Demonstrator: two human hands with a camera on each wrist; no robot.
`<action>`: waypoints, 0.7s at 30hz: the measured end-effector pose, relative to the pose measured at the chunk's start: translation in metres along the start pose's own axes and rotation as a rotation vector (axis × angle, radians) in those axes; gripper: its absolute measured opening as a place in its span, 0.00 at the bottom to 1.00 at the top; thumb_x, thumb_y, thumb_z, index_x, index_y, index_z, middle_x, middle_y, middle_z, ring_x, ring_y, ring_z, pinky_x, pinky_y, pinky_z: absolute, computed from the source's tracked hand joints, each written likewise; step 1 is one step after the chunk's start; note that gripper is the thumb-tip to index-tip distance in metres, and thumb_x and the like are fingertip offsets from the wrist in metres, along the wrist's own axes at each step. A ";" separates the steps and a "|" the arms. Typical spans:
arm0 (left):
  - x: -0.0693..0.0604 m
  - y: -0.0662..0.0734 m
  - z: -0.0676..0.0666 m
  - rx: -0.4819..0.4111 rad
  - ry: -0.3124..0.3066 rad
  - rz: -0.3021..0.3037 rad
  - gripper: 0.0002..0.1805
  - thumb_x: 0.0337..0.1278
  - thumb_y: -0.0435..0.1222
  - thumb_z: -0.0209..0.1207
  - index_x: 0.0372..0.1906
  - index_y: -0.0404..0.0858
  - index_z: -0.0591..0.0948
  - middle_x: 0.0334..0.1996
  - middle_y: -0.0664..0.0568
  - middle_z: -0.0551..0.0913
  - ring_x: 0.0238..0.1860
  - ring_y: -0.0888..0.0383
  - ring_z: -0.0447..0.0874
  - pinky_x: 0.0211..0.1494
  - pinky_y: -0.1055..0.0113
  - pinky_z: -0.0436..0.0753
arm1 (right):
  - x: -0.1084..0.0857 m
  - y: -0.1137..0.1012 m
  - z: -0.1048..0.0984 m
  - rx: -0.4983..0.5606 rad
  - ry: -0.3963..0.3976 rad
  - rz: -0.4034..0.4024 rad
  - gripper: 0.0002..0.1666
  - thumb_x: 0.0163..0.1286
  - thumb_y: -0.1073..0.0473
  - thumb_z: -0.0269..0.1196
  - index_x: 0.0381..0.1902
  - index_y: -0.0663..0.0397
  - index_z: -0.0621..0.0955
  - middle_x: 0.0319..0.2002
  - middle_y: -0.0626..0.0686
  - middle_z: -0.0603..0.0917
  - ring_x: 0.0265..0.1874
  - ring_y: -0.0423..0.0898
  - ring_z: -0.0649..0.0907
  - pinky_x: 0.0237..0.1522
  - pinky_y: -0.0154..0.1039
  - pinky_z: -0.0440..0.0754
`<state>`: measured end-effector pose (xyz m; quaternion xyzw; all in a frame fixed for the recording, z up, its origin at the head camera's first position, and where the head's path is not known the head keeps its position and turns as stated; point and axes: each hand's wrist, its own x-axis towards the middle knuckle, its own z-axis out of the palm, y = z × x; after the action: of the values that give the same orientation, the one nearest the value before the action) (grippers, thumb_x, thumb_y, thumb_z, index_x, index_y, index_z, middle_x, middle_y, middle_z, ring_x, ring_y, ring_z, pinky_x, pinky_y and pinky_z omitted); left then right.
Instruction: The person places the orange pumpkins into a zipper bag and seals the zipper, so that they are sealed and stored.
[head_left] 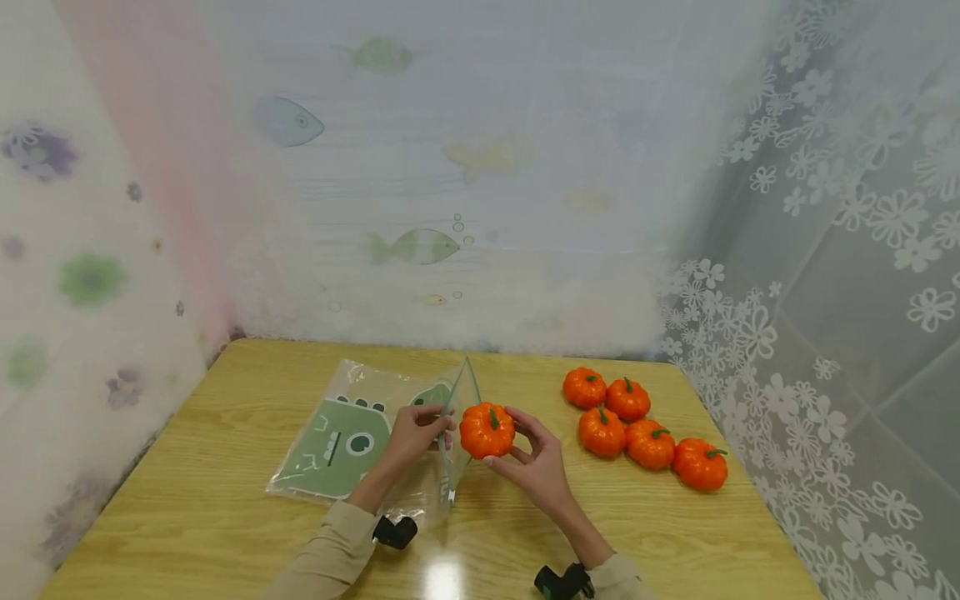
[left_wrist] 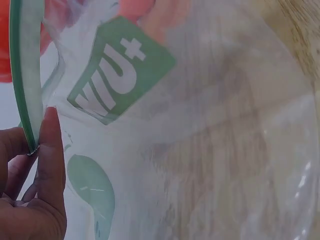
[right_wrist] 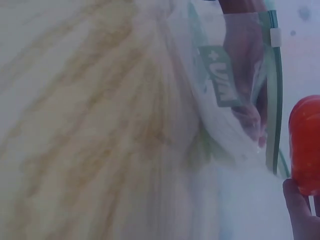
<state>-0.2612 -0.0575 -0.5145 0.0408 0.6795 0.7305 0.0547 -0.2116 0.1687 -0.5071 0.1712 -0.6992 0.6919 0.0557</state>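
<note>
A clear zip bag with a green cartoon print [head_left: 341, 446] lies on the left of the table, its green-edged mouth raised and spread apart. My left hand [head_left: 416, 433] pinches the bag's rim; in the left wrist view, thumb and fingers [left_wrist: 50, 165] close on the green zip strip [left_wrist: 24, 75]. At the bag's mouth, my right hand [head_left: 540, 467] grips a small orange toy pumpkin [head_left: 483, 432] with a green stem. The right wrist view shows this pumpkin [right_wrist: 306, 145] just beside the zip edge, with a white slider [right_wrist: 275, 37] near one end.
Several more orange pumpkins [head_left: 651, 444] sit grouped at the table's right side. The wooden table [head_left: 225, 433] meets a fish-patterned curtain [head_left: 480, 275] at the back. Flower-patterned sheeting [head_left: 862, 467] hangs along the right edge.
</note>
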 end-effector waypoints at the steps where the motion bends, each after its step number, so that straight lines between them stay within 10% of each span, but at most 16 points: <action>1: 0.000 0.000 0.000 0.006 0.002 -0.003 0.16 0.70 0.26 0.58 0.57 0.21 0.80 0.34 0.41 0.88 0.23 0.61 0.84 0.32 0.69 0.88 | 0.002 0.000 0.002 -0.008 -0.006 -0.008 0.42 0.56 0.72 0.76 0.69 0.56 0.75 0.67 0.60 0.74 0.61 0.45 0.77 0.56 0.42 0.85; 21: -0.004 0.003 -0.006 0.088 -0.033 0.036 0.16 0.71 0.27 0.58 0.56 0.17 0.78 0.41 0.33 0.88 0.30 0.61 0.87 0.33 0.66 0.89 | 0.018 0.006 0.009 -0.027 -0.082 0.015 0.41 0.58 0.71 0.75 0.69 0.55 0.75 0.67 0.60 0.76 0.65 0.59 0.75 0.57 0.42 0.84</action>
<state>-0.2582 -0.0646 -0.5118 0.0672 0.7091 0.7000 0.0509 -0.2290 0.1567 -0.5072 0.1934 -0.7116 0.6750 0.0240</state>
